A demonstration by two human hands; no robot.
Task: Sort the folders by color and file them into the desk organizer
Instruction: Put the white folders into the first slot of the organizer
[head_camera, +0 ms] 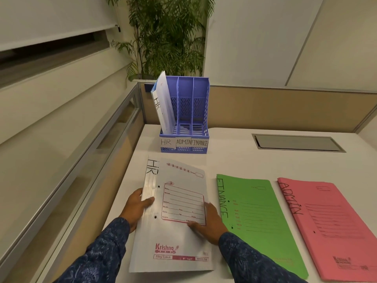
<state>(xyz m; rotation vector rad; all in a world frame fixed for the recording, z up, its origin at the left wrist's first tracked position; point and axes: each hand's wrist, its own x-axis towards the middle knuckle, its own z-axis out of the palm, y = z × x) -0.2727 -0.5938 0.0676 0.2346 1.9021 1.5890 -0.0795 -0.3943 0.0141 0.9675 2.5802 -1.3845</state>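
A white folder (173,227) marked HR lies on the white desk in front of me. My left hand (135,207) grips its left spine edge, thumb on top. My right hand (208,221) holds its right edge, thumb pressing the cover. To the right lie a green folder (259,219) marked FINANCE and a pink folder (330,227) marked ADMIN, both flat. At the back stands a blue desk organizer (201,111) with slots labelled HR, ADMIN, FINANCE. One white HR folder (163,103) leans in its left slot.
A metal cable hatch (295,142) is set into the desk (244,160) at the back right. A glass-and-metal partition (85,160) runs along the left edge. A potted palm (163,37) rises behind the organizer, in front of beige divider panels.
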